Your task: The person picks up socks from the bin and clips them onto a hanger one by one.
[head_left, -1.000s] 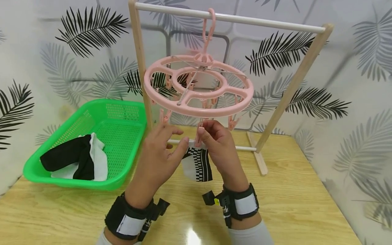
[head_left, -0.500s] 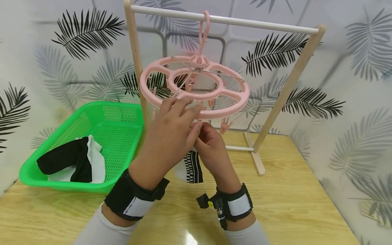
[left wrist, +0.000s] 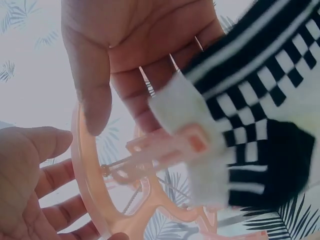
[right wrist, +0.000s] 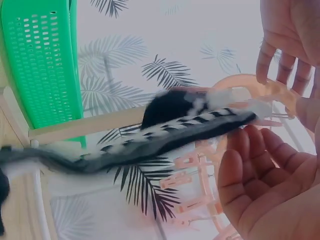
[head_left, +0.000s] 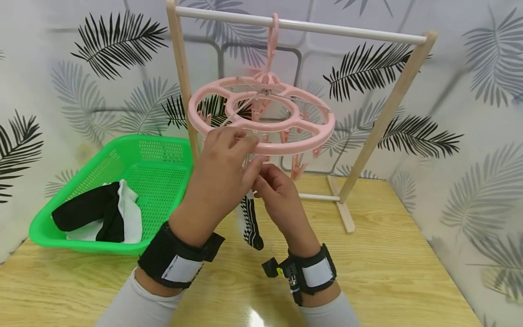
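Note:
A black-and-white checkered sock (head_left: 250,222) hangs below the pink round sock hanger (head_left: 300,147), blurred in both wrist views. In the left wrist view, a pink clothespin (left wrist: 172,152) bites the sock's white cuff (left wrist: 192,107). My left hand (head_left: 218,179) holds the front rim of the hanger; the left wrist view has the thumb on one side of the rim and fingers around the other. Just below, my right hand (head_left: 282,200) is beside the cuff, its fingers loosely curved and holding nothing in the right wrist view (right wrist: 272,185).
A green basket (head_left: 163,145) at the left holds black and white cloth items (head_left: 91,213). The hanger hooks over a white rod (head_left: 327,29) on a wooden stand (head_left: 380,122). Several other clothespins dangle under the rings, one (head_left: 298,168) near my right hand. Patterned wallpaper stands behind.
My left hand has risen from beside the sock to the hanger's front rim. My right hand has let go of the clothespin. The sock has turned edge-on.

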`<state>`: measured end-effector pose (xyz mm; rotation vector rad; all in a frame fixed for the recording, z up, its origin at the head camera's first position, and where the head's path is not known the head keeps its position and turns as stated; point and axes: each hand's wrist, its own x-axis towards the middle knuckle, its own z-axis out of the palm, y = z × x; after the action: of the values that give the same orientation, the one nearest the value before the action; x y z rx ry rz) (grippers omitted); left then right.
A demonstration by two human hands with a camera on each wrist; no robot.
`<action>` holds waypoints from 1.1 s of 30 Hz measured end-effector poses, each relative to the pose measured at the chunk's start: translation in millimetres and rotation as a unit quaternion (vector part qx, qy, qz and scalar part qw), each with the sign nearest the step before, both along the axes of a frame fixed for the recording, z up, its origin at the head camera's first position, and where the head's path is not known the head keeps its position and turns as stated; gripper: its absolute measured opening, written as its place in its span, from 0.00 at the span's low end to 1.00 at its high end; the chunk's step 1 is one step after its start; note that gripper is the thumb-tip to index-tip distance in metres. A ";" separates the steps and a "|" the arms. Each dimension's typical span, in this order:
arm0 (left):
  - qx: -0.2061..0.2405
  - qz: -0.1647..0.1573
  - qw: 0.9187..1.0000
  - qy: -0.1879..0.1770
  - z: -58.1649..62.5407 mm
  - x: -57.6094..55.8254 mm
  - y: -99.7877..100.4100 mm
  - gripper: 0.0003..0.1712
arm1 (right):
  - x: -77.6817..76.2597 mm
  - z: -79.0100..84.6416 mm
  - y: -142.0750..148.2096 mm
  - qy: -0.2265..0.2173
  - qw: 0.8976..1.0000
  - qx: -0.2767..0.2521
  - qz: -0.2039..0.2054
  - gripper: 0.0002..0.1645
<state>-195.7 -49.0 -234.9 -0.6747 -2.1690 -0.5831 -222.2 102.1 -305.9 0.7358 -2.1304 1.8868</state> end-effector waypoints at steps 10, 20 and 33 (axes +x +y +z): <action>0.025 0.005 1.000 0.010 -2.4 -0.6 -5.4 0.17 | 5.4 5.1 7.6 -0.006 0.995 0.099 0.009 0.15; 0.044 0.014 0.999 0.016 -3.1 -3.2 -13.1 0.17 | 24.6 24.7 20.2 0.074 0.990 0.119 -0.028 0.12; 0.072 0.008 0.997 0.022 -6.0 -8.5 -24.2 0.19 | 28.0 30.8 36.6 0.094 0.979 -0.097 -0.152 0.14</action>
<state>-204.2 -73.3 -240.9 -0.5869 -2.0681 -0.7023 -194.2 138.8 -275.1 0.4923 -1.7962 1.7524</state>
